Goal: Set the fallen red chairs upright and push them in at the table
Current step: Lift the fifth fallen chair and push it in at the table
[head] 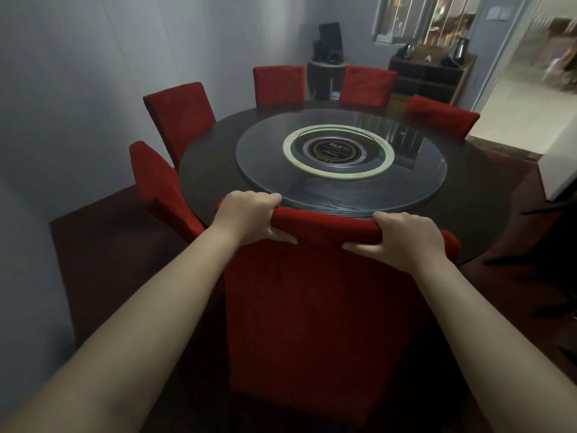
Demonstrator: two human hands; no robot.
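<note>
Left forearm (140,307) and right forearm (487,323) reach forward, nearly straight. The left hand (249,218) grips the top rail of the near red chair (312,307), fingers wrapped over the top, thumb on the near face. The right hand (402,242) clamps the same rail toward its other corner, same way. Wide paired hold, probably to keep the chair square while it is pushed.

The chair stands upright, back toward the person, rail overlapping the rim of the round table (212,182) just beyond the hands. The seat is hidden, so I cannot tell how far it is tucked in.

Past the grip, a glass turntable (265,170) sits mid-table. Left of the grip a second chair (162,189) stands angled at the rim. Farther round are four more (179,117), (279,85), (367,85), (443,115), all upright and close in. No chair in view lies fallen.

Judgement: push-in step, late in the task.
</note>
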